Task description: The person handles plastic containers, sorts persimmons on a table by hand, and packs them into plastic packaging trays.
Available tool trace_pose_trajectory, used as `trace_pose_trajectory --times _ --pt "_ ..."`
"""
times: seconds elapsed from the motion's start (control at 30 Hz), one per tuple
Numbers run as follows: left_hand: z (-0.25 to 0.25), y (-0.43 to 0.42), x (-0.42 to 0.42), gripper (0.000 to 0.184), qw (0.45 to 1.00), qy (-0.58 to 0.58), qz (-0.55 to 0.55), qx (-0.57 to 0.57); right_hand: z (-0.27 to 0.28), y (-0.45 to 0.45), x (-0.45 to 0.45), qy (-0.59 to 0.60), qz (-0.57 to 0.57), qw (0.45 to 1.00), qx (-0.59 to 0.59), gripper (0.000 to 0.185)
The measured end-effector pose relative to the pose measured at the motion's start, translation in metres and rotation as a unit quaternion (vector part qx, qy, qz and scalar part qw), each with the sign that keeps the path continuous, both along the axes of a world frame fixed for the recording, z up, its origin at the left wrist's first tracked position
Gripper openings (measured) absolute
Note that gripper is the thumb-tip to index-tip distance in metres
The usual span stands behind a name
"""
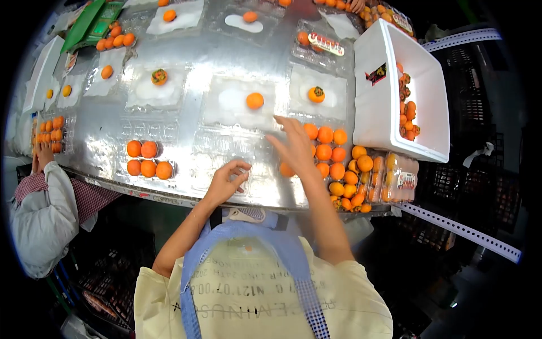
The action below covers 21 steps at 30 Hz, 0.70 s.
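My left hand [228, 179] hovers over the near part of a clear plastic clamshell [212, 155]; its fingers are loosely curled, thumb apart, and no fruit shows in it. To its right, my right hand [293, 150] reaches forward with fingers stretched out, holding nothing. Just beyond its fingertips a single persimmon [255, 100] rests on a white pad in a clear tray. A group of persimmons [324, 151] lies beside my right wrist, partly hidden by the forearm. To the left, an open clamshell holds several persimmons [148, 168] in its near half.
A white foam box [370, 107] with persimmons inside stands at the right. Filled clear packs [398, 178] sit at the near right corner of the metal table [189, 37]. More trays, each with one fruit, lie farther back. Another person's hand [42, 155] is at the left edge.
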<state>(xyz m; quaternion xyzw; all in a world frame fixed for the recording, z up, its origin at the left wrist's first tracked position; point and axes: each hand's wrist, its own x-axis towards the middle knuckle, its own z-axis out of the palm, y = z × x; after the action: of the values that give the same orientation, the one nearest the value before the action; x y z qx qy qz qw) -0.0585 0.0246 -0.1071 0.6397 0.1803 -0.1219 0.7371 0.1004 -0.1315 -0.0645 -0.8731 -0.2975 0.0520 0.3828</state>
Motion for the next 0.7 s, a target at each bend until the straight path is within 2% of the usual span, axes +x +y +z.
trace_pose_trajectory --times 0.07,0.1,0.2,0.23,0.27,0.33,0.4,0.43,0.47,0.5,0.53,0.63,0.7 --pt "0.01 0.002 0.002 0.025 0.999 0.01 0.016 -0.048 -0.015 0.035 0.018 -0.04 -0.017 0.999 0.026 0.055" --pt "0.02 0.005 0.005 0.026 0.999 0.003 0.008 -0.036 -0.024 0.05 0.024 -0.06 -0.024 0.997 0.039 0.057" --pt "0.047 0.028 0.015 0.026 0.998 -0.022 0.001 -0.053 -0.063 0.079 0.036 -0.08 -0.071 0.994 -0.033 0.059" --pt "0.052 0.04 0.02 0.027 0.997 -0.043 0.018 -0.057 -0.07 0.08 0.037 -0.073 -0.053 0.994 -0.065 0.055" --pt "0.057 0.054 0.026 0.027 0.996 -0.062 0.035 -0.062 -0.077 0.081 0.036 -0.072 -0.046 0.995 -0.046 0.054" --pt "0.058 0.08 0.04 0.027 0.995 -0.06 0.078 0.022 -0.083 0.078 0.031 -0.069 -0.032 0.997 -0.011 0.053" --pt "0.053 0.106 0.056 0.032 0.988 -0.007 0.12 0.092 -0.085 0.071 0.025 -0.058 -0.017 0.998 0.032 0.052" --pt "0.038 0.118 0.061 0.036 0.961 -0.047 0.118 0.246 -0.084 0.069 0.022 -0.051 -0.012 0.997 0.054 0.052" --pt "0.013 0.128 0.066 0.041 0.909 -0.084 0.112 0.393 -0.081 0.069 0.02 -0.037 -0.019 0.997 0.07 0.052" --pt "-0.007 0.132 0.071 0.046 0.833 -0.12 0.103 0.53 -0.077 0.068 0.017 -0.023 -0.028 0.996 0.086 0.053" --pt "-0.02 0.131 0.075 0.051 0.822 -0.085 0.09 0.556 -0.073 0.067 0.014 -0.009 -0.037 0.994 0.102 0.054" --pt "-0.026 0.12 0.083 0.062 0.793 -0.004 0.056 0.606 -0.057 0.063 0.002 0.194 -0.081 0.956 0.204 0.055" --pt "-0.017 0.108 0.086 0.067 0.79 0.023 0.04 0.611 -0.037 0.057 -0.007 0.166 -0.074 0.96 0.214 0.054"
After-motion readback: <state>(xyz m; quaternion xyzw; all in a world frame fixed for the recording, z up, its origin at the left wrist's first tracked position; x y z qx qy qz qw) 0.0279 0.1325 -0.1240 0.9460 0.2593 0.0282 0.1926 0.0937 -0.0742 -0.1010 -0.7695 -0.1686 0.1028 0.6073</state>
